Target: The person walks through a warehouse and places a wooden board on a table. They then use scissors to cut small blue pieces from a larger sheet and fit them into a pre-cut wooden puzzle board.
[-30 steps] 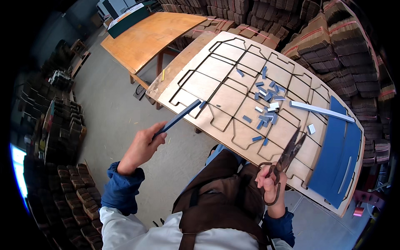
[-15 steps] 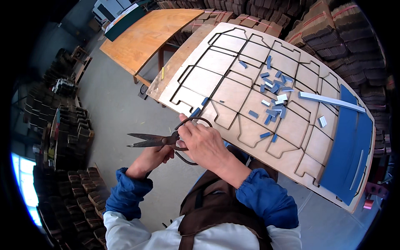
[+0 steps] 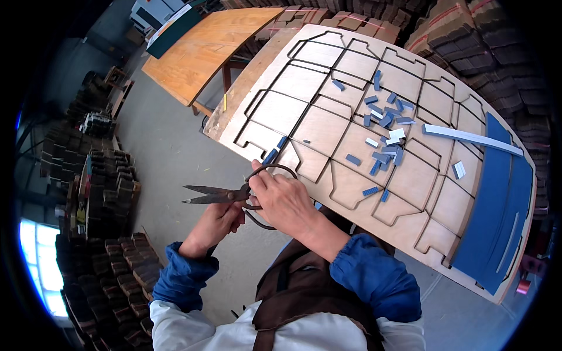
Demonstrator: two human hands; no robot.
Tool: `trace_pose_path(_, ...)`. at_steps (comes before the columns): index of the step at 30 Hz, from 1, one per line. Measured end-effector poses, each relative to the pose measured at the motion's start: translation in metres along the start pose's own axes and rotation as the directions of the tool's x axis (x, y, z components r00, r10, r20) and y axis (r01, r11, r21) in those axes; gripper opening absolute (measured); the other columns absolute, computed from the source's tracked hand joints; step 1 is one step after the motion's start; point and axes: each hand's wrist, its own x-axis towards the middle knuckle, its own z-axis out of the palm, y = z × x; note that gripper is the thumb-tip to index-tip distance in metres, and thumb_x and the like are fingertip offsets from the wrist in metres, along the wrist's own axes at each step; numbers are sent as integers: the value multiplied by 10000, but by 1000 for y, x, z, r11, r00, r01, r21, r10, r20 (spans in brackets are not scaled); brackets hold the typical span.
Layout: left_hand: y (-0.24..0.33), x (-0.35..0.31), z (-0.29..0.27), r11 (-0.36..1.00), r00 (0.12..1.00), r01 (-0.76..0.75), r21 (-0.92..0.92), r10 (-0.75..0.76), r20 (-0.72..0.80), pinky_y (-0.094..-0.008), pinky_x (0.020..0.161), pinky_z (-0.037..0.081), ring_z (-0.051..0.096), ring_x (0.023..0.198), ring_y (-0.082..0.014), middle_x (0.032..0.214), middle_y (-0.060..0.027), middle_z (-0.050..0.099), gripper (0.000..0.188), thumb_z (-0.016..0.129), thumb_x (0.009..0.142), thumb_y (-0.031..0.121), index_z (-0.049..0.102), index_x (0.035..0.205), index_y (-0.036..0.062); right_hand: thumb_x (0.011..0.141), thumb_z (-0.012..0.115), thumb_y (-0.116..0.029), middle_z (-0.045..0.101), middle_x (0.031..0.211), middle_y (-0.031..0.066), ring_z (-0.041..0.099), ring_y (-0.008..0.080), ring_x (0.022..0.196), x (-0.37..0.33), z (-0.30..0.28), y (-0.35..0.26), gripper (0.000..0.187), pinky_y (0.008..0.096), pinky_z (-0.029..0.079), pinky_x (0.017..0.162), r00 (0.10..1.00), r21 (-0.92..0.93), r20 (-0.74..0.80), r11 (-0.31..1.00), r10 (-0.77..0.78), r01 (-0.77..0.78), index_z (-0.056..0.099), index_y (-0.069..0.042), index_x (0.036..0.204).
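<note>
My right hand (image 3: 287, 202) grips the looped handles of large dark scissors (image 3: 213, 195), whose blades point left and lie nearly closed. Just under the scissors, my left hand (image 3: 215, 225) is closed around a thin blue strip (image 3: 271, 155); only the strip's far end shows past the handles. Both hands hover off the near left edge of a big plywood die board (image 3: 328, 126) cut with dark slots. Several short blue and white foam pieces (image 3: 383, 120) lie scattered on the board.
A blue foam sheet (image 3: 494, 205) and a long white strip (image 3: 471, 138) lie on the board's right end. A wooden table (image 3: 205, 50) stands behind. Stacks of dark boards (image 3: 99, 193) line the left; cardboard stacks (image 3: 480, 52) fill the back right. Grey concrete floor lies below.
My right hand brought the scissors from the right side across to the left hand with the strip. In the last half second the hands barely moved.
</note>
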Motion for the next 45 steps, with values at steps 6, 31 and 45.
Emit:
trace_pose_path(6, 5, -2, 5, 999, 1000, -13, 29, 14, -22, -241, 512, 433, 523, 585, -86, 724, -28, 582, 353, 411, 1078, 279, 573, 934, 1, 807, 704, -146, 644, 1154, 210, 665, 270, 722, 1, 5, 5, 294, 344, 563, 630, 1000, 38, 31, 999, 5, -6, 536, -10, 1006)
trace_pose_path(31, 1, -3, 3, 996, 1000, 23, 91, -21, -22, -243, 524, 446, 539, 588, -89, 727, -37, 598, 316, 427, 1062, 212, 568, 874, 0, 816, 712, -167, 645, 944, 176, 670, 281, 771, 2, 4, 9, 299, 341, 569, 642, 1000, 72, 31, 997, 2, -5, 541, 2, 995)
trace_pose_path(45, 8, 48, 18, 951, 951, -294, 92, 301, -77, -263, 691, 531, 610, 851, -89, 993, -66, 611, 406, 583, 937, 18, 423, 1309, 40, 802, 746, -165, 634, 930, 154, 677, 291, 807, -1, 4, 10, 323, 389, 555, 655, 997, 164, 37, 984, 68, -73, 509, -22, 970)
